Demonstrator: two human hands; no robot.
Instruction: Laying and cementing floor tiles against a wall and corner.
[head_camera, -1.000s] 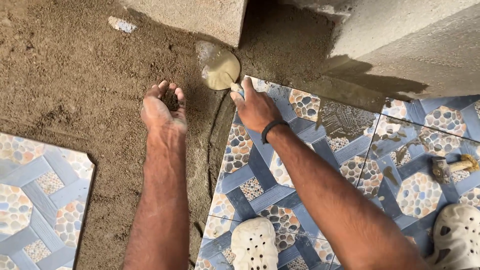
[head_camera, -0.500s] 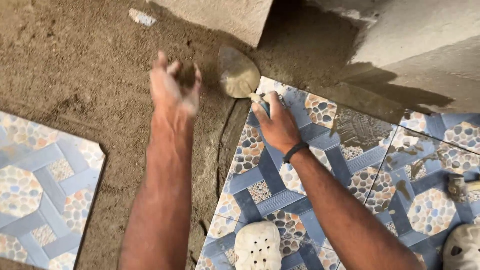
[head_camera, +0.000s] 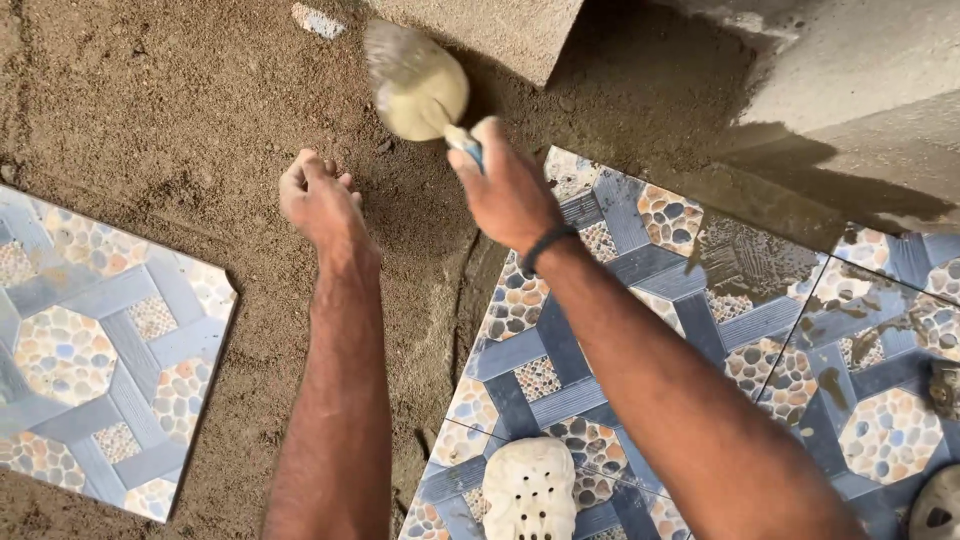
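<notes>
My right hand grips the blue handle of a trowel whose mortar-coated blade is raised over the sandy mortar bed. A dark band circles that wrist. My left hand hovers over the bed with its fingers curled in; I cannot see anything in it. Both hands are just left of the laid patterned tiles, blue-grey with pebble-print octagons.
A loose patterned tile lies on the sand at the left. A concrete block and a grey wall stand at the top. A white perforated clog rests on the laid tiles; wet mortar smears mark them at right.
The right hand has lifted the trowel up and away from the tile edge. The left hand has closed its spread fingers and dropped nearer the sand.
</notes>
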